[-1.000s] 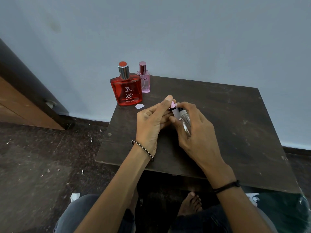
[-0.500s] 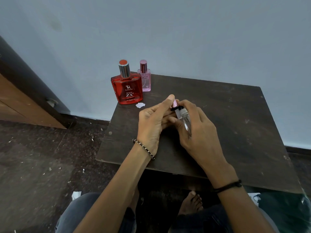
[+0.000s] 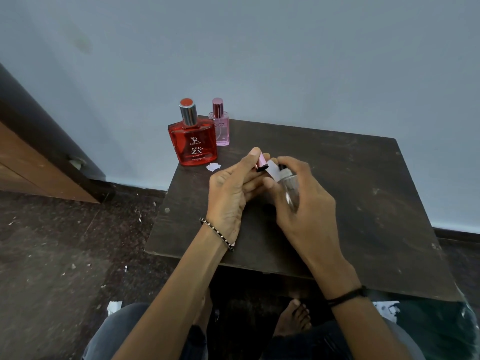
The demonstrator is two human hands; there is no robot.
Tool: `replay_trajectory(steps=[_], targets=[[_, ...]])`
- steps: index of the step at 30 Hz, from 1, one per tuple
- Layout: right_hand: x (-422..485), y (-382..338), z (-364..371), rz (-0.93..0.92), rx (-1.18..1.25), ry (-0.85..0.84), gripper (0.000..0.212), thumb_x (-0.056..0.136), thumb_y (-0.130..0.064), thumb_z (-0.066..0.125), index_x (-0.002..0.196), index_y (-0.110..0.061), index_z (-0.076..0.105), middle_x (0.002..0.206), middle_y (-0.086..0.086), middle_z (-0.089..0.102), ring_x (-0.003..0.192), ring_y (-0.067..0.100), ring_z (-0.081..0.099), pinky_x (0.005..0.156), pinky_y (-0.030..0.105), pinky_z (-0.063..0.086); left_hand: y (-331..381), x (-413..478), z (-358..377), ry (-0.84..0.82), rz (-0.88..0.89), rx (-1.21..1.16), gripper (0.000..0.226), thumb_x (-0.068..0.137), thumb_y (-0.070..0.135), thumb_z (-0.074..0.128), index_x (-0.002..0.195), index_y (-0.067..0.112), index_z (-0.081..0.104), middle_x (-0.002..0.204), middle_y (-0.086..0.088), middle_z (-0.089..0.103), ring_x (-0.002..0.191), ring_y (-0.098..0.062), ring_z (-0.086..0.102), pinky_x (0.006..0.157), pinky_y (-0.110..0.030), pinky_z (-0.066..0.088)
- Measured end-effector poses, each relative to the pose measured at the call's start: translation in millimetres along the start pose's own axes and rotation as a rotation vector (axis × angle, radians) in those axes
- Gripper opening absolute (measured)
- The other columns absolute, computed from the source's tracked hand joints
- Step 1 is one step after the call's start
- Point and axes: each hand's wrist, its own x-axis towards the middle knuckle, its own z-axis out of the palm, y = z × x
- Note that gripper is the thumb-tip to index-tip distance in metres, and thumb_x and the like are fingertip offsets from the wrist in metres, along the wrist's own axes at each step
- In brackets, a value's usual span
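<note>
A small clear bottle [image 3: 291, 189] with a white spray head is gripped by the right hand [image 3: 309, 203] above the table [image 3: 363, 203]. Whether it holds any liquid cannot be told. A pink cap [image 3: 261, 162] is pinched by the left hand [image 3: 231, 193], just beside the spray head. Red liquid is seen in the red bottle [image 3: 193, 141], and pale pink liquid in the pink bottle [image 3: 222, 128].

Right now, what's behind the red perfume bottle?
A smaller capped pink bottle stands behind the red perfume bottle, off its right side on the table; the red one covers its lower left edge. Beyond is the wall. Whether they touch is hidden.
</note>
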Motion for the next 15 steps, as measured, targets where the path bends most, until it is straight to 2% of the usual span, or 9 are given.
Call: replay_trajectory(steps=[1,3,5,7,9,11,13,15], targets=[[0.8,1.6,-4.1,0.009,0.028,0.032,0.039,0.101,-0.040,0.061,0.134,-0.021,0.054,0.105,-0.008,0.066,0.086,0.001,0.063,0.076,0.010,0.049,0.2,-0.1,-0.3,-0.014,0.002,-0.012,0.023,0.095,0.028,0.068,0.091,0.011,0.082,0.105,-0.016,0.079,0.089,-0.022,0.078,0.075,-0.029,0.062],[1.8,5.5,-11.3,0.031,0.071,0.076,0.036,0.101,-0.035,0.060,0.134,-0.021,0.054,0.096,-0.012,0.062,0.081,-0.007,0.060,0.072,0.003,0.043,1.0,-0.5,-0.8,-0.035,0.003,-0.027,0.024,0.094,0.029,0.068,0.097,0.009,0.081,0.108,-0.017,0.078,0.100,-0.028,0.076,0.079,-0.032,0.062],[2.0,8.9,-16.7,0.061,0.133,0.086,0.032,0.103,-0.029,0.057,0.134,-0.025,0.053,0.086,-0.013,0.060,0.069,0.000,0.058,0.064,0.007,0.044,1.2,-1.0,-0.1,-0.032,0.001,-0.021,0.029,0.091,0.033,0.070,0.104,0.008,0.078,0.110,-0.016,0.078,0.104,-0.027,0.075,0.081,-0.034,0.063],[2.7,10.2,-20.1,0.087,0.202,0.075,0.033,0.101,-0.025,0.054,0.134,-0.029,0.051,0.084,-0.012,0.060,0.064,0.007,0.058,0.061,0.017,0.050,0.4,-1.1,0.1,-0.028,0.009,0.003,0.032,0.089,0.035,0.070,0.106,0.010,0.077,0.111,-0.013,0.078,0.105,-0.026,0.075,0.082,-0.034,0.063],[3.1,9.8,-21.6,0.070,0.222,0.055,0.037,0.099,-0.020,0.057,0.135,-0.027,0.052,0.096,-0.011,0.063,0.071,0.002,0.058,0.069,0.018,0.050,-0.4,-1.4,-0.1,-0.042,0.029,0.029,0.027,0.089,0.036,0.070,0.102,0.014,0.080,0.111,-0.011,0.078,0.105,-0.024,0.075,0.082,-0.031,0.062],[2.5,8.7,-22.2,0.018,0.194,0.048,0.040,0.095,-0.012,0.063,0.133,-0.023,0.056,0.108,-0.016,0.062,0.082,-0.004,0.058,0.078,0.009,0.045,-1.1,-1.7,0.0,-0.060,0.046,0.050,0.022,0.092,0.034,0.068,0.098,0.019,0.082,0.111,-0.008,0.079,0.106,-0.022,0.074,0.081,-0.029,0.061],[2.1,7.8,-21.3,-0.018,0.188,0.053,0.039,0.093,-0.008,0.064,0.130,-0.019,0.059,0.108,-0.020,0.059,0.088,-0.006,0.058,0.081,0.007,0.044,-1.9,-1.3,-0.1,-0.070,0.064,0.081,0.022,0.092,0.034,0.066,0.097,0.022,0.083,0.110,-0.005,0.079,0.108,-0.020,0.074,0.082,-0.028,0.061],[2.5,7.8,-19.9,-0.047,0.195,0.071,0.035,0.094,-0.010,0.063,0.128,-0.014,0.061,0.111,-0.016,0.061,0.093,-0.006,0.059,0.084,0.010,0.046,-2.8,-1.2,-0.7,-0.081,0.091,0.117,0.021,0.093,0.035,0.066,0.097,0.025,0.083,0.110,-0.002,0.079,0.109,-0.019,0.073,0.082,-0.027,0.060]])
